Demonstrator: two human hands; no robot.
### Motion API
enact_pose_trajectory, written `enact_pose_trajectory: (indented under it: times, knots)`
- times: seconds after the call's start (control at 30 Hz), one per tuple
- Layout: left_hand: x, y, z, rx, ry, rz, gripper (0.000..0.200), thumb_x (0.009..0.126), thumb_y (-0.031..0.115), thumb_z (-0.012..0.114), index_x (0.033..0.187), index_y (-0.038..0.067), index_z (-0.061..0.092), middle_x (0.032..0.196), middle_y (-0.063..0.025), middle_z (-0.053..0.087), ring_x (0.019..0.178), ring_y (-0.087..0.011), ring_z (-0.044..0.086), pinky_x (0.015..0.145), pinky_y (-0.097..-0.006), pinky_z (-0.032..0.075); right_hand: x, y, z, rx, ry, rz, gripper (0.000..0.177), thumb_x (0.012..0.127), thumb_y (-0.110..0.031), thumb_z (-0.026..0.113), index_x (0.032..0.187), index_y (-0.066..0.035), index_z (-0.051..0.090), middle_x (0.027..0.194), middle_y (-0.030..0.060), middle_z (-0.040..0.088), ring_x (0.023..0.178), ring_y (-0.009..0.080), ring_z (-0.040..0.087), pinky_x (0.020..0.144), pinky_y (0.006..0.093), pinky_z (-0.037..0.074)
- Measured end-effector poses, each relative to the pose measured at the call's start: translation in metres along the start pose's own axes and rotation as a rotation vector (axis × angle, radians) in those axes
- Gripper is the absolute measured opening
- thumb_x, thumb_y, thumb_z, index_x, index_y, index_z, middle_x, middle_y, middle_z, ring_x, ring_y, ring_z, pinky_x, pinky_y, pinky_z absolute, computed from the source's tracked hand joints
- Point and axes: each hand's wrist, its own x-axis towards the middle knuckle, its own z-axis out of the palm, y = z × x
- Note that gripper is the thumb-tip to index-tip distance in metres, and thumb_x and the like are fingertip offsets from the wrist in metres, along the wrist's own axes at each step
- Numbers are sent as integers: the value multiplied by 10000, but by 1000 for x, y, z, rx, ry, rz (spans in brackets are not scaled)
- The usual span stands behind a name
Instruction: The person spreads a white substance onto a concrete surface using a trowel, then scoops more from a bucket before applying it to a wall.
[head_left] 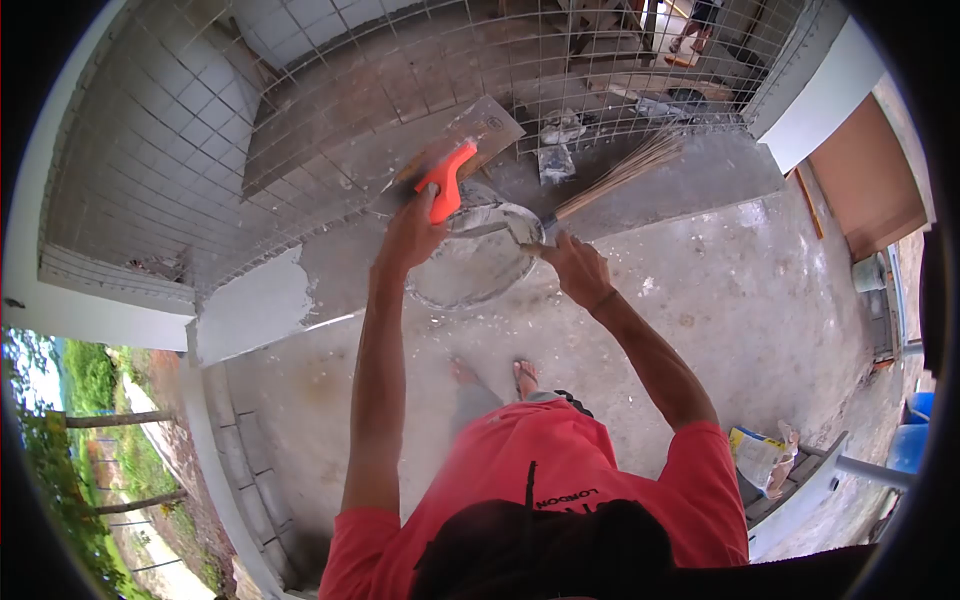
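Observation:
My left hand [408, 235] is wrapped round the orange handle of a plastering trowel [490, 130], its wide, flat metal blade held tilted above a bucket. Whitish material coats the inside and rim of this round bucket [475, 268], which stands on the floor. Across the bucket's mouth, my right hand [578, 268] grips the short handle of a small trowel [482, 230]. The narrow grey blade of that tool points left, toward the other hand. Just beyond my right hand lies a stick broom [620, 175], bristles away from me.
Wire mesh [330, 110] stands along a low ledge [700, 185] in front of me. Behind it, part of a person [692, 35] shows. An open sack [765, 455] sits at the right, near blue containers [908, 447]. Pale splatters dot the concrete floor [720, 300].

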Motion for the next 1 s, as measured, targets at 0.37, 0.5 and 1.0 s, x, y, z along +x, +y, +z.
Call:
enact_pose_trajectory:
  times: [0.37, 0.5, 1.0]
  knots:
    - [18, 1, 5, 23, -11, 18, 547, 764, 127, 601, 1275, 0, 453, 1200, -265, 559, 1109, -441, 521, 909, -494, 440, 4, 3, -26, -90, 58, 6, 467, 814, -35, 543, 1200, -284, 627, 935, 119, 521, 774, 283, 615, 641, 402, 531]
    - [18, 4, 8, 38, -19, 17, 546, 768, 130, 603, 1276, 0, 453, 1203, -267, 557, 1116, -443, 519, 918, -491, 438, -3, 13, -8, -70, 48, -36, 469, 808, -14, 532, 1181, -277, 641, 938, 129, 536, 772, 301, 610, 648, 416, 527]
    - [13, -13, 10, 70, -13, 64, 595, 769, 160, 620, 1307, -11, 432, 1237, -250, 550, 1132, -413, 532, 955, -457, 431, 17, 6, -19, -60, 4, -109, 450, 793, -9, 551, 1147, -265, 656, 936, 110, 525, 808, 292, 611, 668, 399, 529]
